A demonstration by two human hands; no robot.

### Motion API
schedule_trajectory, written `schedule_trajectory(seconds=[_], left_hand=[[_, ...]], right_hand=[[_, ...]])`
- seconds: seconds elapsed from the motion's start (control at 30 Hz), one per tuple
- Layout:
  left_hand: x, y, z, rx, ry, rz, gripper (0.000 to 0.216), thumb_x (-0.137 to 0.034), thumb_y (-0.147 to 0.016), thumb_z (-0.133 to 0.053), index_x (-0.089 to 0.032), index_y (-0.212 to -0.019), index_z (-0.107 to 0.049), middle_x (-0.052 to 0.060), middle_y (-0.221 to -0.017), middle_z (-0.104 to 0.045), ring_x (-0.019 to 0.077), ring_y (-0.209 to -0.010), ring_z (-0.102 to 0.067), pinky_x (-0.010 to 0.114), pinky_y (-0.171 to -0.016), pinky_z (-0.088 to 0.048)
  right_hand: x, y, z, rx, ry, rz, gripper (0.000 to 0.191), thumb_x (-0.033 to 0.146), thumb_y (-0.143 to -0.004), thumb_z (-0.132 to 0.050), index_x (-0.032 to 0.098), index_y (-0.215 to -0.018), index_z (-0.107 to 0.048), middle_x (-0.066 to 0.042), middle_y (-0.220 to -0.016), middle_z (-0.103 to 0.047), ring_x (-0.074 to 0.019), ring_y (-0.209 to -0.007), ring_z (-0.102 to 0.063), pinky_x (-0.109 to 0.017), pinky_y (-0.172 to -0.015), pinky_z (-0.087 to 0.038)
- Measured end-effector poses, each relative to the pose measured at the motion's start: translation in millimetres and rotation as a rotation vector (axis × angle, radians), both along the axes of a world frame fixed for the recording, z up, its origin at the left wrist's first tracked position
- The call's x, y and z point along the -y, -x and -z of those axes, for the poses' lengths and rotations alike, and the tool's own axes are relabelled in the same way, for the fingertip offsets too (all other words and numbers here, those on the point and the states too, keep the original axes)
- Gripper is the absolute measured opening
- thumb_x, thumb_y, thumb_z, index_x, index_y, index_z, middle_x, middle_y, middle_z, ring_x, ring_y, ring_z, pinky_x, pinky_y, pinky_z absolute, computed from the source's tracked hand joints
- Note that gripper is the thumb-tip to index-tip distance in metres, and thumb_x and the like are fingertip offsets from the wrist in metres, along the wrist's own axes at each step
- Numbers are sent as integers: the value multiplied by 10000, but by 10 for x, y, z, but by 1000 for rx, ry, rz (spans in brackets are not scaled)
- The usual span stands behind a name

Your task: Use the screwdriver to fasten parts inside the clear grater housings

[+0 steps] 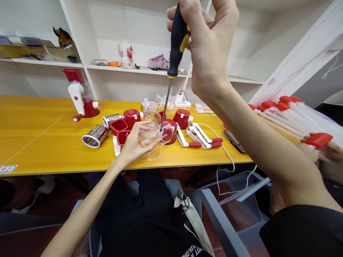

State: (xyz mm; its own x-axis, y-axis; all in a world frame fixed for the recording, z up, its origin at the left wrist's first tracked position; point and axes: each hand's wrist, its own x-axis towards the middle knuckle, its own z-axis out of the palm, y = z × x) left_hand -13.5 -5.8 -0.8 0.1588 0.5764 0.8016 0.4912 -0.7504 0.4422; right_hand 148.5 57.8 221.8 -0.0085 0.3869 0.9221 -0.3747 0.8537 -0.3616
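Note:
My right hand point(206, 39) is raised high, its fingers wrapped round the black and yellow handle of a screwdriver point(177, 43). The shaft slants down, its tip at the rim of a clear plastic housing point(154, 153). My left hand point(138, 141) grips that housing by its round upper part, near the table's front edge. Just behind it stand red bases point(183, 118) and another clear housing point(150, 106). To the left are red hoppers point(118, 125) and metal grater drums point(96, 135); to the right lie white crank handles with red grips point(205, 137).
An assembled rotary grater point(80, 94) stands at the back left of the yellow table point(48, 142). A white cable point(227, 153) hangs over the front edge beside a phone point(235, 141). On the right, another person's hand point(332, 151) is near red-ended parts in clear wrapping point(284, 103).

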Motion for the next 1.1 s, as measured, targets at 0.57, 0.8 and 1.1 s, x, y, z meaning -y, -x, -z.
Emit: schedule_trajectory(seconds=[0.57, 0.8, 1.1], left_hand=[[-4, 3, 6, -1, -5, -2, 447, -279, -810, -832, -237, -1143, -537, 118, -1376, -620, 294, -1348, -603, 528, -1123, -512], [-6, 4, 6, 4, -1, 7, 451, -262, -800, -838, -232, -1139, -542, 120, -1374, -618, 288, -1346, -604, 517, -1121, -513], [-5, -1, 6, 8, -5, 7, 458, -241, -796, -837, -233, -1140, -537, 117, -1368, -622, 285, -1354, -599, 516, -1128, -507]], right_hand=[[83, 1, 21, 32, 32, 23, 170, 109, -966, -468, 203, -830, -506, 33, -641, -423, -56, -557, -410, -198, -522, -357], [-24, 19, 23, 45, -34, 103, 142, 269, -988, -561, 188, -877, -526, 36, -712, -466, -22, -599, -383, -158, -553, -369], [-100, -42, 18, -4, -102, 11, 618, 800, -649, -567, 213, -842, -590, 30, -722, -533, -43, -624, -511, -209, -586, -436]])
